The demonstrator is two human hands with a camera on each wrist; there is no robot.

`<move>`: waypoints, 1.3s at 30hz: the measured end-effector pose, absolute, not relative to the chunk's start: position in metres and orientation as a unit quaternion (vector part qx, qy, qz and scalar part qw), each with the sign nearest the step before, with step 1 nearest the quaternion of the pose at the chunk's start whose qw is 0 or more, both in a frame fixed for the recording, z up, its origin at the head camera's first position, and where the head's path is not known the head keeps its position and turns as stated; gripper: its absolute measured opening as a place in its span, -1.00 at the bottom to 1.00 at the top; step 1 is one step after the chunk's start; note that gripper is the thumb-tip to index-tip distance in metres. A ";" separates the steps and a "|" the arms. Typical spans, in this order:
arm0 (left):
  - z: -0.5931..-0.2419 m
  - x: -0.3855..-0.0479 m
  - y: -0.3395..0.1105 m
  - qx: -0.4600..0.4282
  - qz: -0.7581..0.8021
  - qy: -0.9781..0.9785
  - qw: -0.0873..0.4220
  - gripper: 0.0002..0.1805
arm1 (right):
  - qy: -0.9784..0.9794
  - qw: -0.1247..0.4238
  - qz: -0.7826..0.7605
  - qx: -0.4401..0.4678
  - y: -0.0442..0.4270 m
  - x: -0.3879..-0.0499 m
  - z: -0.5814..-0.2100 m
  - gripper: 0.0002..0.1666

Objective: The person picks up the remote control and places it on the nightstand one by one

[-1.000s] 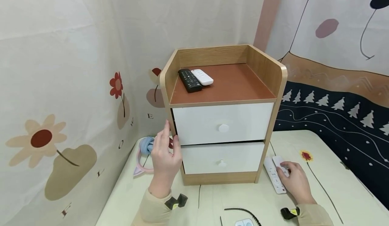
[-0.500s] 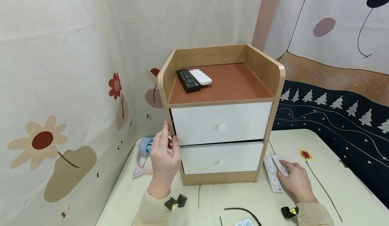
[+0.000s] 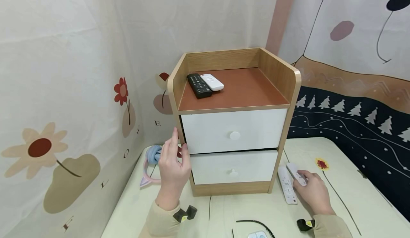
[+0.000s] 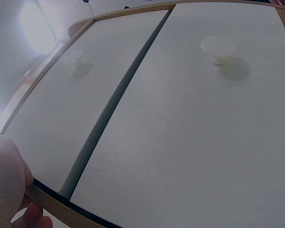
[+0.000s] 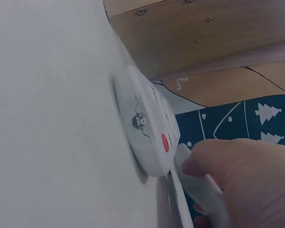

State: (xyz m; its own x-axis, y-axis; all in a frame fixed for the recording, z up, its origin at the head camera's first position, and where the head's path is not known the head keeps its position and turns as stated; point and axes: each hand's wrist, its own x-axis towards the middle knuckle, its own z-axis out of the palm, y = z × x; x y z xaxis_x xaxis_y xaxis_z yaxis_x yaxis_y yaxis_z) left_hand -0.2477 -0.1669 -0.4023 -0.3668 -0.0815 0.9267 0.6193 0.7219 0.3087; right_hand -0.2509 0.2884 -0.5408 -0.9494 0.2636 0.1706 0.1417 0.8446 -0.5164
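Beside the lower right of a small wooden cabinet (image 3: pixel 231 189), my right hand (image 3: pixel 315 191) pinches a white remote control (image 3: pixel 296 174) between thumb and fingers. A second white remote (image 3: pixel 287 185) lies close along its left; the right wrist view shows that remote (image 5: pixel 154 123) with a red button and its front end towards the camera. My left hand (image 3: pixel 174 170) touches the cabinet's left edge, thumb at the front, longer fingers straight along the outer side. In the left wrist view, part of that hand (image 4: pixel 7 175) appears by the drawer fronts.
The cabinet has a white upper drawer (image 3: pixel 208 131) and lower drawer (image 3: pixel 211 167). A black remote (image 3: pixel 199 85) and a white remote (image 3: pixel 212 82) lie on its top. Blue cord (image 3: pixel 153 154) and a pink ring (image 3: pixel 147 174) sit left. A dark curved strip (image 3: pixel 256 222) lies in front.
The second white remote has shifted slightly left, and the gap between it and the held remote has widened. My left hand stays at the cabinet edge.
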 end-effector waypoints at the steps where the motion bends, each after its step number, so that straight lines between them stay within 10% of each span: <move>1: -0.402 -0.248 -0.167 -0.178 -0.327 -0.758 0.535 -0.36 | -0.950 0.126 0.262 -0.112 0.287 -0.250 -0.540 -0.34; 16: -0.404 -0.252 -0.165 -0.196 -0.310 -0.748 0.554 -0.30 | -0.914 0.242 0.305 -0.111 0.270 -0.241 -0.514 -0.54; 39: -0.402 -0.247 -0.167 -0.179 -0.328 -0.757 0.536 -0.36 | -0.803 0.471 0.366 -0.006 0.223 -0.217 -0.365 -0.65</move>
State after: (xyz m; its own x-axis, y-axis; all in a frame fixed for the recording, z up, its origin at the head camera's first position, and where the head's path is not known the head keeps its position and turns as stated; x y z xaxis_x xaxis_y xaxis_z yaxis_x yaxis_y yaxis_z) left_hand -0.2472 -0.1665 -0.4025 -0.3618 -0.0800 0.9288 0.6224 0.7210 0.3045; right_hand -0.2173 0.2233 -0.3646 -0.5565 0.3539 0.7517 -0.3361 0.7315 -0.5933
